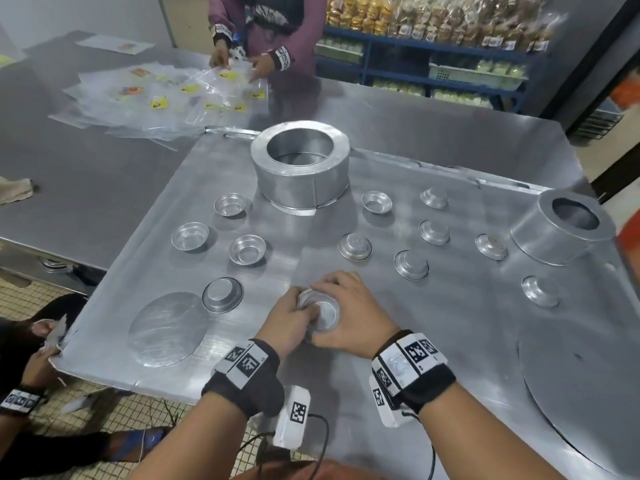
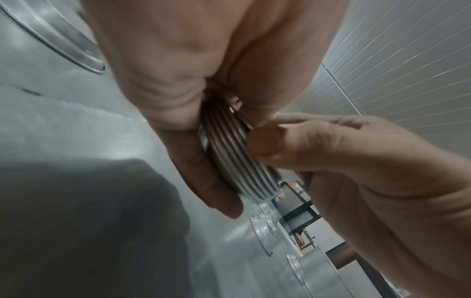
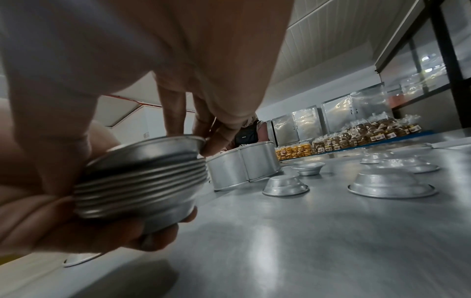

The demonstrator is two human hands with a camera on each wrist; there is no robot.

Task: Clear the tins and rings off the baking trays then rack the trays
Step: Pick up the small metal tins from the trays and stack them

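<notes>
Both my hands hold one nested stack of small aluminium tins (image 1: 320,308) just above the near middle of the trays. My left hand (image 1: 287,320) grips its left side, and my right hand (image 1: 353,306) curls over the top and right side. The right wrist view shows the stack of tins (image 3: 142,177) tilted, with right fingertips (image 3: 203,139) on its top rim. Two baking trays lie side by side, the left tray (image 1: 166,271) and the right tray (image 1: 450,323). Several loose small tins stand on them, some upright (image 1: 247,249), some inverted (image 1: 411,265). A tall ring (image 1: 299,161) stands at the back and another ring (image 1: 561,226) at the far right.
Flat round discs lie on the trays at the near left (image 1: 169,329) and near right (image 1: 571,393). A person's hand (image 1: 41,341) touches the left tray's near corner. Another person (image 1: 263,60) handles plastic bags across the steel table (image 1: 69,168). Shelves of packed goods (image 1: 433,26) stand behind.
</notes>
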